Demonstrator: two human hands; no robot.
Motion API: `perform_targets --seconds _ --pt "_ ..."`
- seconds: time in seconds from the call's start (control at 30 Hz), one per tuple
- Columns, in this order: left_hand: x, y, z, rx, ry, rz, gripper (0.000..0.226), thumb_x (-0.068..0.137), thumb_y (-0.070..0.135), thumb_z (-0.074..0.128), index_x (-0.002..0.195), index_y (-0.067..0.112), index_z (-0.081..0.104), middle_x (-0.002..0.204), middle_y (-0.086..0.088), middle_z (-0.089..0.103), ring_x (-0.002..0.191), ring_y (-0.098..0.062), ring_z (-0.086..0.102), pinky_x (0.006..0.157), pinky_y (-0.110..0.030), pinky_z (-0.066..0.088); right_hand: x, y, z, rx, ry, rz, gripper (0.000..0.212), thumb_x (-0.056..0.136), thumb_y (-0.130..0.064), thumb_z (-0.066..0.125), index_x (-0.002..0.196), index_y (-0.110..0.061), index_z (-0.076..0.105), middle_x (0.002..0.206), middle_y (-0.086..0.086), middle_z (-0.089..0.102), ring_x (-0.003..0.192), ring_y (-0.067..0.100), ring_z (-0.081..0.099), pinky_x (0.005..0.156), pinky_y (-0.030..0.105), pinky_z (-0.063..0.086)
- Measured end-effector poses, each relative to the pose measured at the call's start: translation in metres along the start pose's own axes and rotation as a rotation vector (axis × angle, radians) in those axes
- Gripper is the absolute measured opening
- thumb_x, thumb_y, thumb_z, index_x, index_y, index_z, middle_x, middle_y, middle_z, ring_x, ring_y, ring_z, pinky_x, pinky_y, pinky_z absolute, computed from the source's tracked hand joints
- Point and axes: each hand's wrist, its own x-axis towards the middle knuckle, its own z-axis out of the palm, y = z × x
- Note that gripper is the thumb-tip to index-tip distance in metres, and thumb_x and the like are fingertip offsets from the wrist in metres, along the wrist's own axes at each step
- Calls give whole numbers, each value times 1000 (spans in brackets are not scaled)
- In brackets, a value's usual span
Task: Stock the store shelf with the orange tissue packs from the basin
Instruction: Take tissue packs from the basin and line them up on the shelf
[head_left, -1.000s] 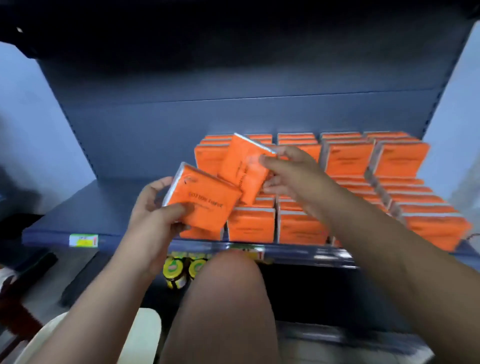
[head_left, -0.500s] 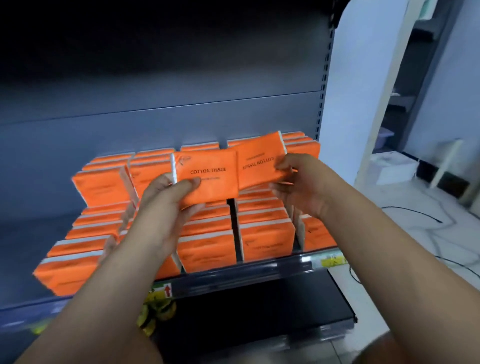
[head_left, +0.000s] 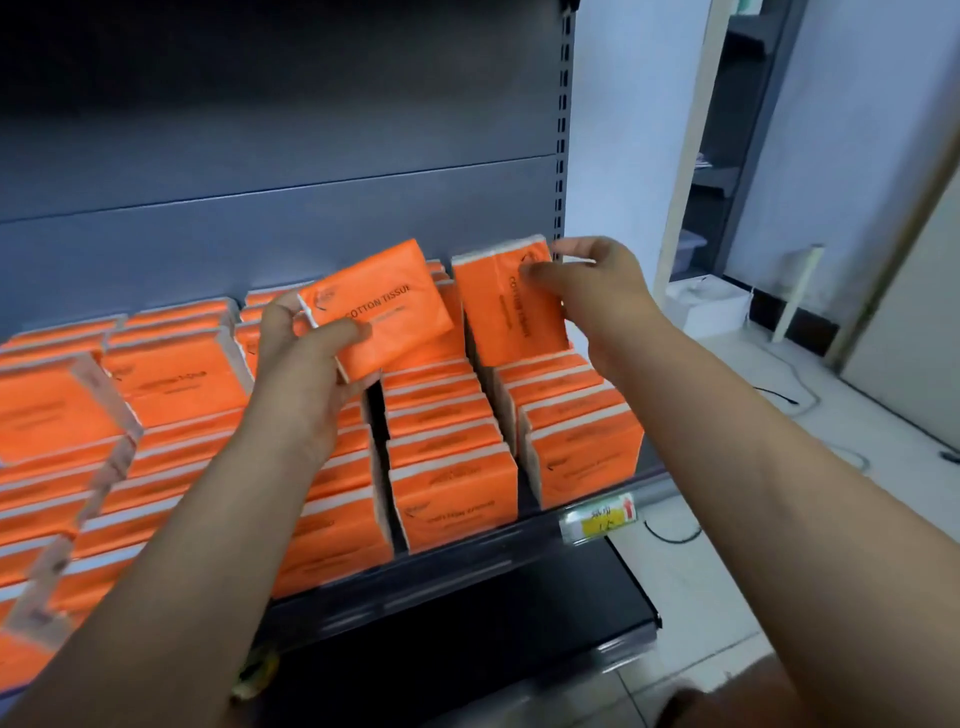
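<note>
My left hand (head_left: 304, 379) grips an orange tissue pack (head_left: 382, 304) printed "COTTON TISSUE", held tilted above the middle rows. My right hand (head_left: 597, 296) pinches a second orange pack (head_left: 506, 312) turned upright, over the back of the rightmost row. The dark grey shelf (head_left: 467, 564) carries several rows of orange tissue packs (head_left: 452, 493) standing on edge, front to back. The basin is out of view.
A yellow price tag (head_left: 600, 517) is clipped to the shelf's front rail. A slotted upright post (head_left: 563, 130) ends the shelf on the right. Beyond it lie a tiled floor with cables (head_left: 810, 410), a white box (head_left: 709, 306) and another shelving unit (head_left: 727, 156).
The view has swung right along the shelf. Both hands carried their packs rightwards and apart; the right pack is now turned upright above the rightmost row.
</note>
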Motion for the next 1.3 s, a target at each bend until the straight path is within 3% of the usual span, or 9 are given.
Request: perform_targets --seconds 0.1,0.23,0.37,0.53,0.77,0.97,1.13,1.2,1.3 --pt "2 -12 2 61 -20 12 38 86 -1 67 99 33 54 101 5 75 97 -20 74 69 -33 56 14 4 1 -334 3 -172 23 80 -17 78 100 -23 68 94 1 74 86 18 74 81 43 63" --pt "4 -21 3 114 -33 45 42 86 -4 70 111 27 57 102 -5 74 86 -19 74 71 -32 59 28 6 1 -733 -80 -437 28 81 -12 71 108 -21 68 99 -8 67 93 13 63 86 31 53" --pt "7 -29 -2 183 -67 61 48 85 -8 70 120 22 60 104 -7 76 94 -23 76 79 -39 60 42 14 6 -968 -155 -616 35 78 -16 63 112 -20 69 106 2 73 101 30 65 85 46 55" --pt "12 -34 -6 207 -71 35 50 85 -9 70 128 14 58 105 -9 77 91 -21 76 73 -33 58 49 28 15 -1153 -236 -722 30 83 -14 65 113 -20 70 112 7 70 106 34 61 86 47 55" --pt "13 -41 -6 257 -47 27 47 85 -8 69 124 17 61 99 -3 76 81 -11 76 63 -24 56 52 34 10 -1220 -217 -796 30 91 -14 65 120 -19 71 118 9 66 108 36 59 85 49 54" --pt "10 -40 -1 262 -24 -5 44 87 -5 67 126 17 62 108 -6 74 90 -18 75 67 -26 57 45 36 11 -1216 -133 -791 47 85 -13 65 132 -22 64 130 5 61 118 31 53 92 44 52" --pt "7 -41 -1 218 9 -15 47 89 -4 66 124 23 50 108 0 72 94 -15 74 68 -28 59 19 35 23 -1091 18 -900 35 81 -9 59 113 -15 74 110 7 68 103 33 57 79 43 51" --pt "9 -42 -1 201 26 -12 47 89 -4 67 118 25 45 111 -2 71 98 -19 73 83 -43 62 4 39 34 -962 42 -775 27 82 -11 55 100 -12 75 98 7 70 93 32 59 74 42 51" --pt "10 -43 0 226 -18 -1 46 89 -1 72 111 27 43 109 -4 72 97 -23 74 95 -56 58 -18 45 49 -767 -74 -387 13 89 -18 56 86 -9 65 82 3 67 78 25 59 65 37 46"
